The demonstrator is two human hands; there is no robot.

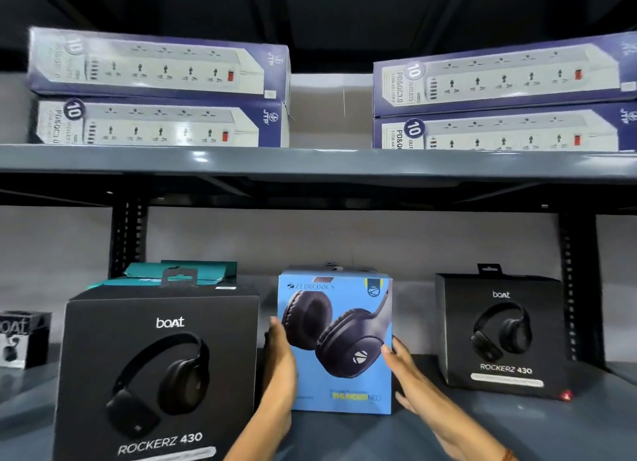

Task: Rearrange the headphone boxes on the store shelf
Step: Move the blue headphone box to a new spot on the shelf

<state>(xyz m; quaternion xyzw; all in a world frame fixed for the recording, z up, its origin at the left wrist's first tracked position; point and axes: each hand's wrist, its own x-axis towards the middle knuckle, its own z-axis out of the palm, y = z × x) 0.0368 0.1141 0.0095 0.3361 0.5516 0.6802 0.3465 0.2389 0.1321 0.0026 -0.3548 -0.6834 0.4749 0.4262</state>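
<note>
The blue Zebronics headphone box point(339, 347) is clasped between left hand point(281, 360) and right hand point(401, 367); repositioning is in hand. Clearance beside the boAt Rockerz 430 box point(158, 374) is judged necessary next.

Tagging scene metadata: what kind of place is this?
Likely an electronics store's stock shelving: grey metal shelf, boxed power strips stacked above, retail headphone boxes below, two black boAt boxes flanking the blue Zebronics box held between left hand and right hand.

This is a shop: grey metal shelves point(310, 162) hold boxed headphones point(162, 374) and power strip boxes point(158, 64) for sale.
</note>
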